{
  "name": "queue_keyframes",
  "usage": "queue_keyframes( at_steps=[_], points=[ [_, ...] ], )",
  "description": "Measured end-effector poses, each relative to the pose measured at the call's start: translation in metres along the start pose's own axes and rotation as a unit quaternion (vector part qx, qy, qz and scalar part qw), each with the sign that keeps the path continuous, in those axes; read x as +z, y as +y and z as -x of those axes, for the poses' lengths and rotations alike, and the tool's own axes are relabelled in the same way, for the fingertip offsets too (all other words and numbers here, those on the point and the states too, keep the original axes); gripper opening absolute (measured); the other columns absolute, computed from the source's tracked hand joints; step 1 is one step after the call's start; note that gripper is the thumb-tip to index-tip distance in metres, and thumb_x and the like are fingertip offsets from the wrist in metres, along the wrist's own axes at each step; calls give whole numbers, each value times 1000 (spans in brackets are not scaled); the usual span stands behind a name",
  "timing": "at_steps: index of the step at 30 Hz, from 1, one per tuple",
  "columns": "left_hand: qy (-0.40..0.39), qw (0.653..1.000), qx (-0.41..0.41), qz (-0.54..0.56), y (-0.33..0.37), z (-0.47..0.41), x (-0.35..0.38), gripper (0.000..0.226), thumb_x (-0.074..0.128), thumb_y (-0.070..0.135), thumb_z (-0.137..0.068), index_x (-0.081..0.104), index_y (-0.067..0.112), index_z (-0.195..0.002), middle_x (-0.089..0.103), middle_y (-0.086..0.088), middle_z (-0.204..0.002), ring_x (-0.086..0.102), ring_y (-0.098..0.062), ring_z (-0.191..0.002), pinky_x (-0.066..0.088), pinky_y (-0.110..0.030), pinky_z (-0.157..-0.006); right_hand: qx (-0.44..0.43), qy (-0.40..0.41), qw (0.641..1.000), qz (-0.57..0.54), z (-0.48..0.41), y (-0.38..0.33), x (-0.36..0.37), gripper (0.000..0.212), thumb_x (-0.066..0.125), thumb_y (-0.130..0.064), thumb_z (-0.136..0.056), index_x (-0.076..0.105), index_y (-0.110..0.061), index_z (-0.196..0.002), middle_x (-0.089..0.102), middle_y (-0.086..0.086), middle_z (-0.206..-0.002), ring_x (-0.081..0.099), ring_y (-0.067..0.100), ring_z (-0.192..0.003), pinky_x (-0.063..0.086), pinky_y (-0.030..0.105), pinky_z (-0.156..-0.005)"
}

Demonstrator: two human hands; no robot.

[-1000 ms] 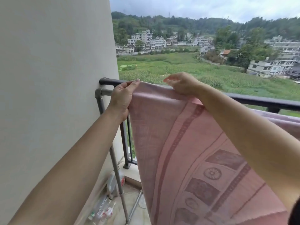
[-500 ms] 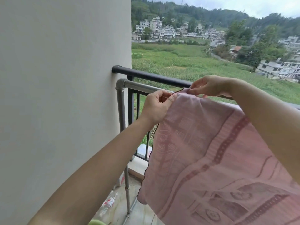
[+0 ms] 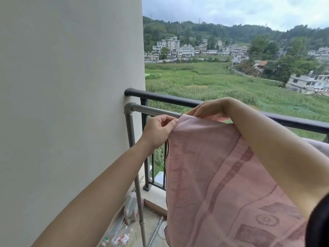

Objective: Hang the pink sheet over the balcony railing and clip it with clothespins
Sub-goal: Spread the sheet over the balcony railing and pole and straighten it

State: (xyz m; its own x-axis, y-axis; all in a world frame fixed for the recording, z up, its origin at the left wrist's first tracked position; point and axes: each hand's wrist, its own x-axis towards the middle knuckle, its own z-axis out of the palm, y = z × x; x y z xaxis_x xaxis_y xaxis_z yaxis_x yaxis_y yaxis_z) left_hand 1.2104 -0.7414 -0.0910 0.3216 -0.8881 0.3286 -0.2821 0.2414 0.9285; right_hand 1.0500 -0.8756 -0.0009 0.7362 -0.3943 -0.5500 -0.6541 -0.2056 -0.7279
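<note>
The pink sheet (image 3: pixel 222 175), woven with darker bands and flower medallions, hangs down in front of me and fills the lower right. My left hand (image 3: pixel 158 130) pinches its upper left corner. My right hand (image 3: pixel 210 108) grips the top edge just to the right, close to the grey metal rail (image 3: pixel 153 110). The black balcony railing (image 3: pixel 169 98) runs behind that rail. The sheet's top edge lies at the height of the grey rail; my right forearm hides how it lies further right. No clothespins are visible.
A pale wall (image 3: pixel 71 104) closes off the left side. Below, on the balcony floor by the grey post (image 3: pixel 135 166), lie plastic bottles (image 3: pixel 117 236) and a white jug (image 3: pixel 130 207). Beyond the railing are green fields and houses.
The sheet's corner and both hands have shifted right along the rail, baring its left end. My view has swung left and risen a little.
</note>
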Motion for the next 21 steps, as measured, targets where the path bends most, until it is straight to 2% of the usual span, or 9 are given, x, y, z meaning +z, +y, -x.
queue_keyframes(
  at_steps=[4,7,9,11,13,14,18,21],
  points=[
    [25,1000,6,-12,8,-3,-7,13,66,26,-91,74,17,-89,68,6,-76,59,-8,-71,51,-30,-68,-1,11,1000,-4,3,-5,-10,33,43,1,-100,60,-1,-129,67,18,-125,69,24,-105,60,31,-82],
    [58,998,9,-13,15,-7,-17,13,66,27,-91,73,18,-86,67,5,-74,59,-10,-70,54,-36,-69,-44,111,989,83,5,-17,-12,29,54,-6,-99,65,-7,-125,72,10,-116,69,16,-96,58,27,-83],
    [86,996,5,-17,16,-12,-25,15,65,27,-91,72,15,-85,67,0,-75,57,-14,-68,55,-41,-69,-108,237,944,204,-2,-30,-8,30,56,-13,-99,65,-16,-128,72,-2,-112,69,11,-91,56,28,-90],
    [138,990,-7,-23,11,-17,-40,17,64,27,-92,71,13,-86,68,-5,-78,59,-16,-69,57,-44,-71,-171,326,896,249,-19,-47,7,32,56,-14,-99,61,-16,-131,69,-5,-110,68,9,-88,55,25,-91],
    [199,979,-25,-20,2,-22,-62,18,62,27,-93,70,15,-82,70,-4,-81,62,-16,-72,57,-40,-72,-212,369,868,255,-42,-64,27,31,56,-13,-99,62,-13,-129,70,-1,-107,67,5,-79,56,16,-79],
    [223,974,-35,-20,-3,-23,-75,18,62,27,-93,69,18,-79,70,-2,-80,62,-16,-72,55,-36,-70,-224,385,854,268,-56,-72,38,29,56,-11,-99,64,-12,-127,71,2,-107,65,4,-75,56,16,-78],
    [267,962,-42,-46,-15,-27,-120,18,62,28,-91,67,22,-76,70,1,-79,63,-17,-74,53,-33,-72,-256,452,800,300,-96,-106,67,25,55,-10,-98,71,-14,-118,72,7,-114,66,19,-92,53,31,-88],
    [313,949,-12,-49,-12,-33,-138,14,60,28,-92,69,20,-83,70,3,-83,64,-15,-79,53,-28,-75,-299,500,769,263,-110,-128,80,23,57,-15,-98,71,-13,-116,72,10,-112,67,26,-95,52,33,-79]
  ],
)
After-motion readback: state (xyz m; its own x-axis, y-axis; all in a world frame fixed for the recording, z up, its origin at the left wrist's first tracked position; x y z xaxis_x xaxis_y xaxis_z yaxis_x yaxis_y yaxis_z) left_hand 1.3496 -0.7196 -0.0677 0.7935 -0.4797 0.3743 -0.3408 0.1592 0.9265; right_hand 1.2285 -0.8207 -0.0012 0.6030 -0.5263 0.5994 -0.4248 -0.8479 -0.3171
